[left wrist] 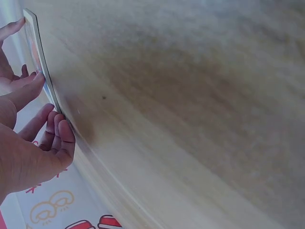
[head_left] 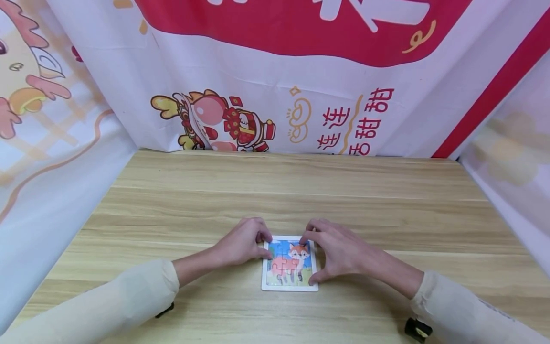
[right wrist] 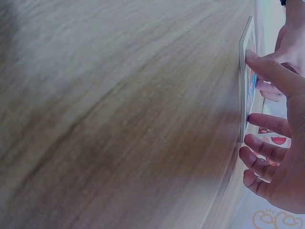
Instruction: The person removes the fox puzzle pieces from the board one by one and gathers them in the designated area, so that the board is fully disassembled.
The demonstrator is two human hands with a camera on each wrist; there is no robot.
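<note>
A small jigsaw puzzle of an orange fox lies flat in a white frame tray on the wooden table. Its pieces sit joined inside the border. My left hand is at the tray's upper left, thumb on the left side and bent fingers by the corner. At the right side, my right hand touches the puzzle's upper right with a fingertip and the lower right border with its thumb. The right wrist view shows the other right-hand fingers spread beside the tray. Both wrist views see the tray almost edge-on.
The wooden table extends around the tray. A printed white and red cloth hangs along its back edge, with white patterned cloths at the left and right. Dark straps show under the sleeves.
</note>
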